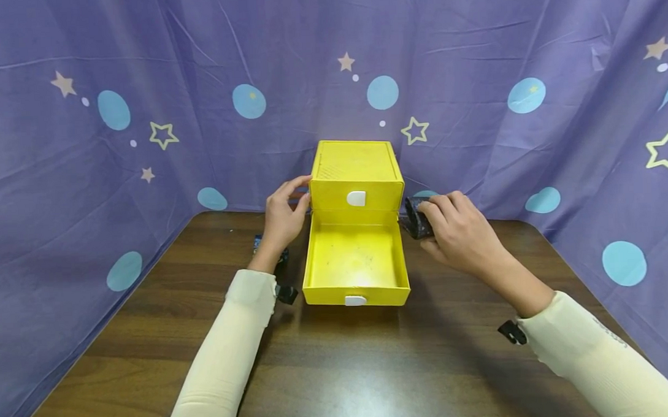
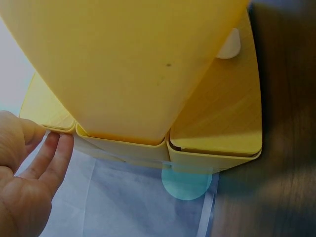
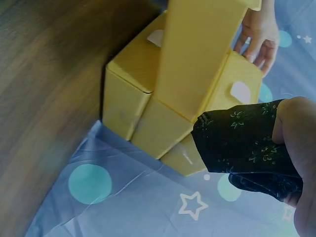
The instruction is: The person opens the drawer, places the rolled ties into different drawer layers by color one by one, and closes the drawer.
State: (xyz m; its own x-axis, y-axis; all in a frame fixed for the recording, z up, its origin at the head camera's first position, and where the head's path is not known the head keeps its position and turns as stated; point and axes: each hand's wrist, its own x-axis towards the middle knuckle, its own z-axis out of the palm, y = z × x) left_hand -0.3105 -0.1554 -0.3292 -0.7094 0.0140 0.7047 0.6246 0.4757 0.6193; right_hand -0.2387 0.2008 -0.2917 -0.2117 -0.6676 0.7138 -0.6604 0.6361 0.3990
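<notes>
A yellow drawer unit (image 1: 357,161) stands on the table, its middle drawer (image 1: 356,296) pulled far out toward me. White tabs mark the drawer fronts. My left hand (image 1: 283,216) is at the upper left side of the unit, with extended fingertips touching its edge; the left wrist view shows those fingers (image 2: 57,163) along the side wall. On the other side, my right hand (image 1: 459,232) grips a folded dark cloth (image 1: 419,218) with a small flower print. This cloth (image 3: 242,138) hangs beside the pulled-out drawer, just to its right.
Partly hidden behind my left forearm, a small dark and blue patterned item (image 1: 258,242) lies on the wooden table (image 1: 339,368). A purple curtain (image 1: 306,50) with stars and blue dots encloses the back and both sides.
</notes>
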